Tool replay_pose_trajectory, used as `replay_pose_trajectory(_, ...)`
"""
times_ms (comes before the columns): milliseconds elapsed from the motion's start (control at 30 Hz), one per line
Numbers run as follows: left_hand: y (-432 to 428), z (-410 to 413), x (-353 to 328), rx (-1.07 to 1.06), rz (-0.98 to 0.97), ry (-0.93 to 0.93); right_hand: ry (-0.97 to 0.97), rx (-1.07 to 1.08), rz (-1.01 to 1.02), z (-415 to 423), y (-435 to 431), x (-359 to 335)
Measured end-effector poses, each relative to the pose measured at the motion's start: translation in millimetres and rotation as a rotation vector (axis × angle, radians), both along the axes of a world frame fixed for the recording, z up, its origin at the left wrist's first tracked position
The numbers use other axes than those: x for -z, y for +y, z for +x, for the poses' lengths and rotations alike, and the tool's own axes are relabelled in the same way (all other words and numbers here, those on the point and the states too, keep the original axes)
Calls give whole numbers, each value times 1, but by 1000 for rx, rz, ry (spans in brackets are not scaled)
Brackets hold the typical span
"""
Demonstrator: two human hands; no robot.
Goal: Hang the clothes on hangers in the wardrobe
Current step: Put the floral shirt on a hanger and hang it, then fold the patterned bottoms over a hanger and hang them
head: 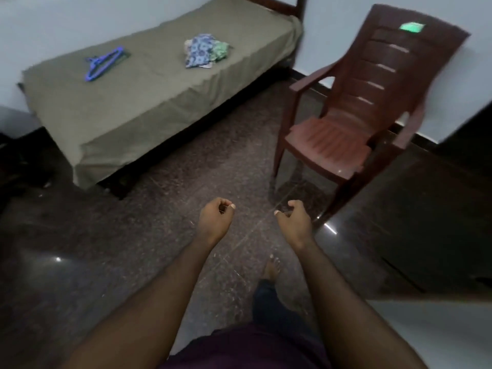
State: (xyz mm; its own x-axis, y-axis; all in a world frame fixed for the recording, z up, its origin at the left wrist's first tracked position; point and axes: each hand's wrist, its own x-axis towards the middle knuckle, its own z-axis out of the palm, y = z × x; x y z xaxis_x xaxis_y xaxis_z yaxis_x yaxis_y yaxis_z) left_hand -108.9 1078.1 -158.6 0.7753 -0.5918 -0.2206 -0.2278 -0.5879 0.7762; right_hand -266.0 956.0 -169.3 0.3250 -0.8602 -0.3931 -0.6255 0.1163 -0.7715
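Observation:
A small pile of clothes [206, 51], blue-patterned and green, lies on the bed [114, 102] towards its far end. Blue hangers [104, 63] lie on the olive sheet to the left of the pile. My left hand [215, 219] and my right hand [294, 218] hang in front of me over the dark floor, well short of the bed. Both have loosely curled fingers and hold nothing. No wardrobe is plainly visible.
A brown plastic armchair [354, 107] stands to the right, close to my right hand. A dark glossy panel [439, 214] fills the right side. My bare foot [272, 269] is on the speckled floor. Pale walls run behind the bed and chair.

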Motion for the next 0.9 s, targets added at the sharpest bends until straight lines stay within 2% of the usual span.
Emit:
replay_pose_trajectory(133, -38, 64, -12, -82, 62, -22, -13, -126, 27, 80, -61, -4)
replay_pose_trajectory(300, -99, 147, -32, -215, 24, 15, -82, -169, 31, 169, -139, -23)
replay_pose_trajectory(500, -140, 234, -39, -428, -174, 200, -135, -154, 95, 274, -184, -16)
replay_pose_trajectory(700, -183, 341, 2, -641, -342, 423, -189, -211, 162, 391, -222, -12)
replay_pose_trajectory(833, -228, 426, 13, -616, -353, 539, -227, -143, 194, 492, -254, -27)
replay_pose_trajectory(900, -240, 464, 13, -581, -317, 536, -226, -96, 217, 537, -264, -38)
